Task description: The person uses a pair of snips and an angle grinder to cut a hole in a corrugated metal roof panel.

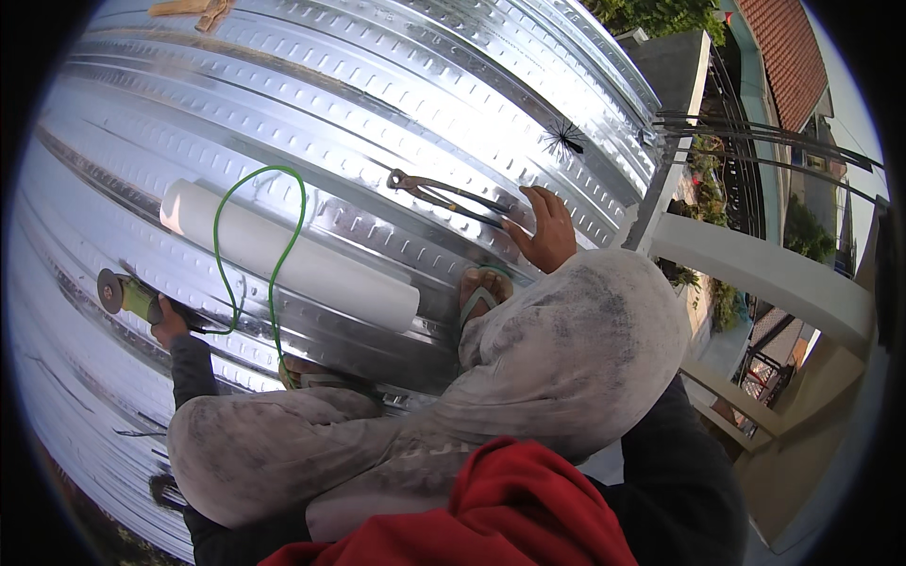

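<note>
My left hand (pixel 168 323) grips a green angle grinder (pixel 142 302) with a disc, at the left on the ribbed metal sheeting (pixel 396 94). Its green cord (pixel 300 203) loops over a long white roll or pipe (pixel 293 264), which lies diagonally in front of me. My right hand (pixel 543 226) is spread, with fingers apart, at the handle ends of long-handled pincers (pixel 425 191) lying on the sheeting; whether it touches them I cannot tell. A spiky bundle of dark wire (pixel 566 139) lies beyond that hand.
A wooden piece (pixel 208 14) lies at the top left. My sandalled foot (pixel 481 292) rests below the pincers. At the right, the sheeting ends beside concrete beams (pixel 755 259) and dark rods (pixel 755 132), with plants, a railing and a red-tiled roof (pixel 774 57) beyond the edge.
</note>
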Tool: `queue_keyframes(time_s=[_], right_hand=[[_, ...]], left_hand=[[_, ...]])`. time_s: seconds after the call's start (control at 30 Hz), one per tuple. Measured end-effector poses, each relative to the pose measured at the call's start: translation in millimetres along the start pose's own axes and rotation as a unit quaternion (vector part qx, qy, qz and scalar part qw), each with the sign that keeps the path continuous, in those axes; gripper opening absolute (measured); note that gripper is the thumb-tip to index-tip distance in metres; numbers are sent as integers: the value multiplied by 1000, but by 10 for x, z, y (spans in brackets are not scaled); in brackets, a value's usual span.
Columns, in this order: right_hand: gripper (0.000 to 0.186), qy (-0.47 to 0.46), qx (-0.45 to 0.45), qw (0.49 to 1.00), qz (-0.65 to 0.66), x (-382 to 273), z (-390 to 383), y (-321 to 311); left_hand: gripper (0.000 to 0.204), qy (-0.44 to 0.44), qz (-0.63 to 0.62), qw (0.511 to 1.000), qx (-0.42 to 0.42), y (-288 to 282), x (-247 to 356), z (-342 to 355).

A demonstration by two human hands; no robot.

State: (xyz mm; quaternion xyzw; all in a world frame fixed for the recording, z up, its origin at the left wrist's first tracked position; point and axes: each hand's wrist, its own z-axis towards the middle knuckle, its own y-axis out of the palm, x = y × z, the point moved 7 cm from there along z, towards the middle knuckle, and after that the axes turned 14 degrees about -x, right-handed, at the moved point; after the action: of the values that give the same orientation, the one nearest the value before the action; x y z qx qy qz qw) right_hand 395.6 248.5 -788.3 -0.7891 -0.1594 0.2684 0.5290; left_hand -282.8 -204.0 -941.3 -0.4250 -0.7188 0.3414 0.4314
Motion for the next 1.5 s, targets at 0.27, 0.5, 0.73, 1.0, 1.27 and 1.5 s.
queue_keyframes(time_s=[0.27,0.5,0.73,1.0,1.27,1.5], right_hand=[[64,-95,-148,984,-36,-324,429,306],[36,-14,-262,963,-61,-340,420,292],[31,114,-260,905,316,94,-131,389],[50,264,-160,823,477,1008,-675,-62],[53,242,-93,550,794,1253,-416,158],[49,311,27,502,806,1224,-81,402]], left_hand=[[114,-15,117,988,100,-122,-134,83],[116,-30,110,993,12,-9,14,-58],[115,3,36,997,-68,33,-122,174],[96,138,104,984,35,-759,-8,-309],[83,345,85,934,19,-604,805,-2757],[80,324,138,910,-217,264,755,-3970]])
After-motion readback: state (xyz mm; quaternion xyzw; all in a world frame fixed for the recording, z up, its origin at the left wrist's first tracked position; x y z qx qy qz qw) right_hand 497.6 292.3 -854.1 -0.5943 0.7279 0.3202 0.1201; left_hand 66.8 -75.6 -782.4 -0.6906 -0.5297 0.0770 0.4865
